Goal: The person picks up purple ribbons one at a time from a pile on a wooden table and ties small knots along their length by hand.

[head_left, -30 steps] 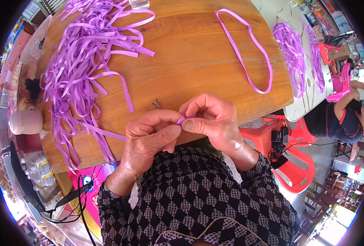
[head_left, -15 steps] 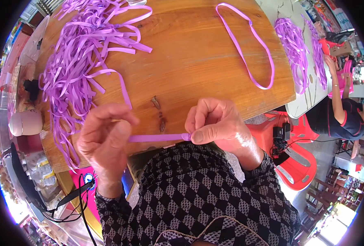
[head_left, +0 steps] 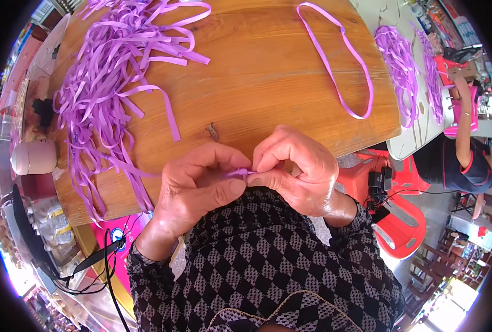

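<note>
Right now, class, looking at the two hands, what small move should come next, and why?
Perhaps the right hand should gently pull the purple ribbon away from the left hand: both pinch it close together, and it looks bunched, maybe knotted, between them, partly hidden, so a light pull might tighten it.

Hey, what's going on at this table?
A person is handling a narrow, flat purple ribbon near the edge of a brown wooden table. The bare right hand pinches it, and the bare left hand is curled about it. A tangled heap of purple ribbons lies on the table's left side, and a single purple ribbon loop lies apart toward the far right.
</note>
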The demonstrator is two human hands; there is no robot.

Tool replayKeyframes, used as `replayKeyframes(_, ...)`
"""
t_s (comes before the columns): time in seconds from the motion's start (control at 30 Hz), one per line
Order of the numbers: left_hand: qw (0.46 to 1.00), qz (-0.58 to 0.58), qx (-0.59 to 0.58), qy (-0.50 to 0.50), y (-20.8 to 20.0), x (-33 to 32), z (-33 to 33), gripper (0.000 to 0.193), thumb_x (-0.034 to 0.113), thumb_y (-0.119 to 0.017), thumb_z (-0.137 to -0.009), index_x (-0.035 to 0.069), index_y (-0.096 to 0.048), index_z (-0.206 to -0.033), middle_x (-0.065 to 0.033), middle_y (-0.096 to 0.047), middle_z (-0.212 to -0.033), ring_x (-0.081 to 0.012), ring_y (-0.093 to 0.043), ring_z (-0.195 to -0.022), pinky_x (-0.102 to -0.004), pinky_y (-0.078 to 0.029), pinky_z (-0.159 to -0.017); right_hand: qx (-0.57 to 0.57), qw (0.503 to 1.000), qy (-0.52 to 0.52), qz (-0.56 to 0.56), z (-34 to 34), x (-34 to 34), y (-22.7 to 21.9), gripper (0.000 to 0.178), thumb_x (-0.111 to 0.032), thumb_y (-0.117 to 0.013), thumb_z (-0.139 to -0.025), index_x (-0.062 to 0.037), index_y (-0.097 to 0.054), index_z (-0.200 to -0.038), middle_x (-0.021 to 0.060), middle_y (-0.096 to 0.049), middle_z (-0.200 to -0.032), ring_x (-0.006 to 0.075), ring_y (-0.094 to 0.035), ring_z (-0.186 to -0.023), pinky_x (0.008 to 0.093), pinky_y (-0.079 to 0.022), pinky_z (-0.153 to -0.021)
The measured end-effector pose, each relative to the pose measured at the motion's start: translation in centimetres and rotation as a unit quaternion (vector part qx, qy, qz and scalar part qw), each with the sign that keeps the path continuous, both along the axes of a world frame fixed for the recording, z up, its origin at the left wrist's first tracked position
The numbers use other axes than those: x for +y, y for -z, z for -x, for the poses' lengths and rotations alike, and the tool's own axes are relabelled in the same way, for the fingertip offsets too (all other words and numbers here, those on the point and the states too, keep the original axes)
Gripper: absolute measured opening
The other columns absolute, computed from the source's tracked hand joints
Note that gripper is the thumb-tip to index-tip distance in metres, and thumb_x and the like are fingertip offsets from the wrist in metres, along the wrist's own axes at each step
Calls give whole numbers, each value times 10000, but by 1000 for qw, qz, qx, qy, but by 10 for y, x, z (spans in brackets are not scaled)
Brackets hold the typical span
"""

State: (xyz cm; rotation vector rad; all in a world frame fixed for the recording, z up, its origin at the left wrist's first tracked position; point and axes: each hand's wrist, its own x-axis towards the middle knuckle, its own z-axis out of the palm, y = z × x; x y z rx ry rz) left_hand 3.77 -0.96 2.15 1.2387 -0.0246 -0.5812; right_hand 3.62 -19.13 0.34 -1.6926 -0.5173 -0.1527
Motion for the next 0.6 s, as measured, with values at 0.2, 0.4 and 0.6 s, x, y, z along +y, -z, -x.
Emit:
replayKeyframes(0.2,995,-85,31,31,-1,4,-3,164,94,-643,-808,-29,-610,-910,-3,-595,-699,-43,-508,-608,-176,-384,-537,-86,996,-3,28,-5,-3,3,230,-33,-748,-645,-59,-547,-753,49,-589,-733,172,-511,-598,273,-375,-503)
replayKeyframes(0.4,990,-125,39,47,-2,5,-7,131,75,-664,-758,-30,-632,-830,-38,-604,-666,-70,-515,-534,-192,-385,-494,-104,994,-25,38,-8,-7,5,232,-39,-750,-641,-62,-549,-755,45,-586,-733,180,-503,-590,278,-369,-492)
replayKeyframes(0.6,993,-79,88,25,-8,3,-8,106,56,-679,-740,-23,-649,-805,-40,-622,-668,-67,-524,-532,-183,-391,-476,-109,992,-44,35,-12,-10,0,229,-49,-748,-639,-57,-556,-763,56,-593,-746,182,-504,-585,276,-376,-495)
